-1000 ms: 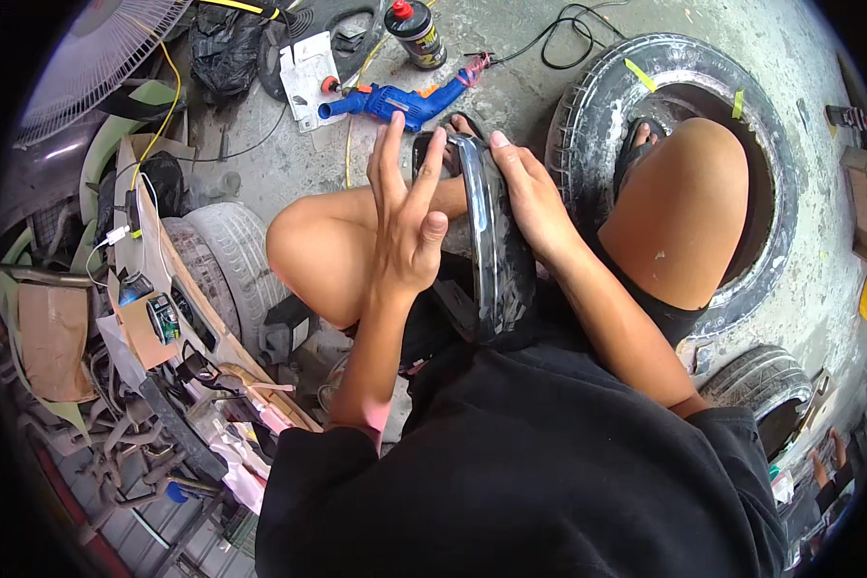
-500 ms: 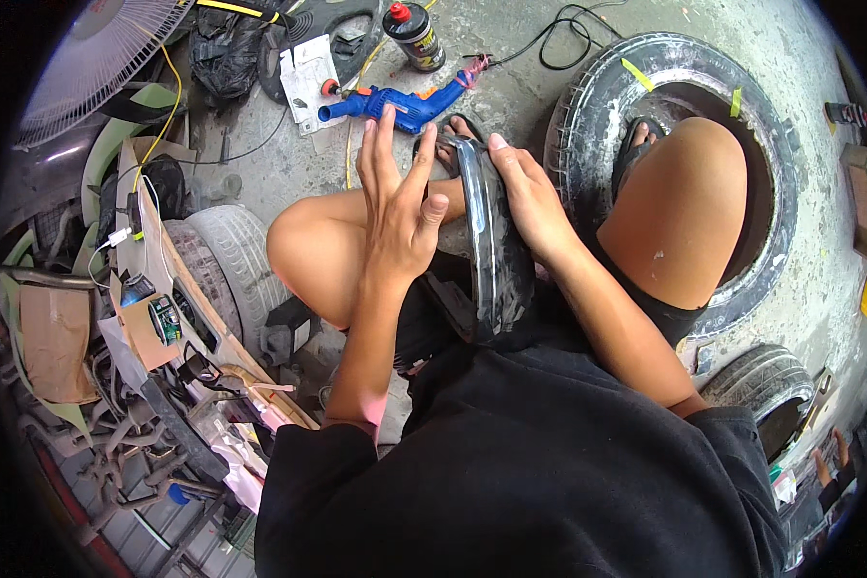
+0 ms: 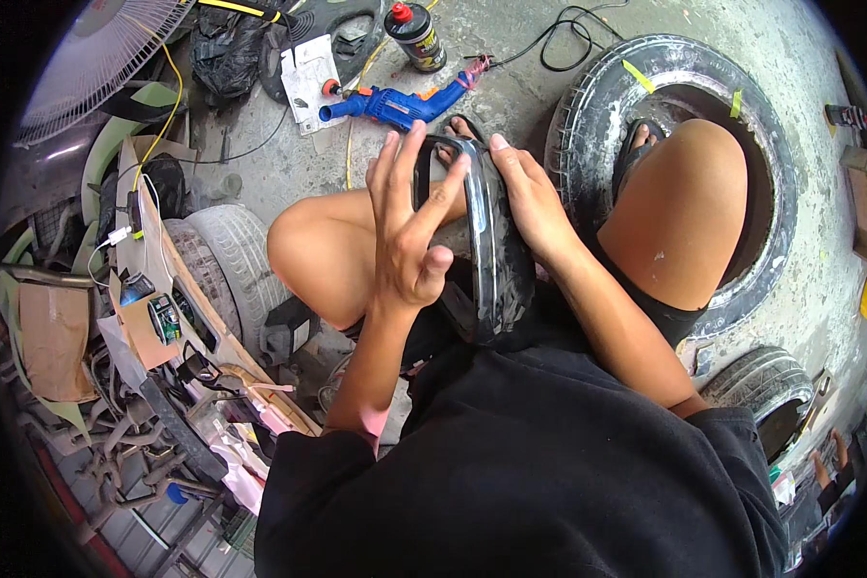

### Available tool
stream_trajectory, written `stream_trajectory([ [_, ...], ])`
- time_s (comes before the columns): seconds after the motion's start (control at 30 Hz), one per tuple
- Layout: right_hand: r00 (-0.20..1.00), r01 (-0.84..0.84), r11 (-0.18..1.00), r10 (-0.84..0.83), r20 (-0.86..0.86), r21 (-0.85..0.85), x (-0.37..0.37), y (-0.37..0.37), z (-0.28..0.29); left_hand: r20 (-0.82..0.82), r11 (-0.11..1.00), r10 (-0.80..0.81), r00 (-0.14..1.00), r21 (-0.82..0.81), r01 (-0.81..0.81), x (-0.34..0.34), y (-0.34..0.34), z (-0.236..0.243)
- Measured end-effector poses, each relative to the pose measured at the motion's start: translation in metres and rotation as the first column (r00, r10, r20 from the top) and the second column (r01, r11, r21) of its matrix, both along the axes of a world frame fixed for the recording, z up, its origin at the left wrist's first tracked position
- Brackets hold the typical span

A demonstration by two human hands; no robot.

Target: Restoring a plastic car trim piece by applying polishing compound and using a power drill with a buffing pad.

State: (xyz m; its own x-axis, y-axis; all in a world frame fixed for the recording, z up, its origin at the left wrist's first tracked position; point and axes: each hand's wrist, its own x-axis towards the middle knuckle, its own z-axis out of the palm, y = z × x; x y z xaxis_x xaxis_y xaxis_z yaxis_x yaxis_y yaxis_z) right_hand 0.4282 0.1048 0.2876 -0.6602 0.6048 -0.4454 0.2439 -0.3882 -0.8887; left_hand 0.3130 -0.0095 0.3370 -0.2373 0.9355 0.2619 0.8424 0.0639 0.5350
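A glossy black curved shell with a shiny clear strip, like a car side-mirror housing (image 3: 499, 265), stands on edge between my thighs. My right hand (image 3: 539, 202) grips its right side, the thumb reaching over the top and the palm against the outer face. My left hand (image 3: 407, 226) is open at the housing's left, fingers spread and pointing away from me. Its index fingertip is close to the upper rim; I cannot tell whether it touches. Beyond the housing, a blue power tool (image 3: 395, 108) with a red tip lies on the floor.
A large tyre (image 3: 583, 125) lies around my right foot. A black bottle with a red cap (image 3: 414, 39) stands by the tool, near a white paper (image 3: 306, 82). At left are a fan (image 3: 96, 58), stacked tyres (image 3: 231, 255) and a cluttered wooden box (image 3: 222, 342). Cables cross the floor.
My left hand has shifted right, its index finger now at the housing's rim. The right hand and the housing look nearly unmoved.
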Motion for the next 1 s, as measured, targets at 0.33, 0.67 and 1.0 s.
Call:
stream_trajectory([
  [0.33, 1.000, 0.008, 0.999, -0.009, -0.008, -0.038, 0.000, 0.000, -0.004, 0.027, 0.998, 0.061, 0.998, -0.024, -0.060, -0.001, 0.003, -0.009],
  [0.67, 0.999, 0.011, 0.999, -0.013, -0.037, -0.040, -0.001, 0.000, -0.008, 0.007, 0.999, 0.034, 0.999, -0.022, -0.033, -0.001, 0.000, -0.002],
  [1.0, 0.999, 0.007, 0.999, -0.009, -0.039, -0.042, 0.000, -0.001, -0.009, -0.105, 0.998, -0.032, 0.994, -0.048, 0.028, -0.006, -0.001, 0.003],
])
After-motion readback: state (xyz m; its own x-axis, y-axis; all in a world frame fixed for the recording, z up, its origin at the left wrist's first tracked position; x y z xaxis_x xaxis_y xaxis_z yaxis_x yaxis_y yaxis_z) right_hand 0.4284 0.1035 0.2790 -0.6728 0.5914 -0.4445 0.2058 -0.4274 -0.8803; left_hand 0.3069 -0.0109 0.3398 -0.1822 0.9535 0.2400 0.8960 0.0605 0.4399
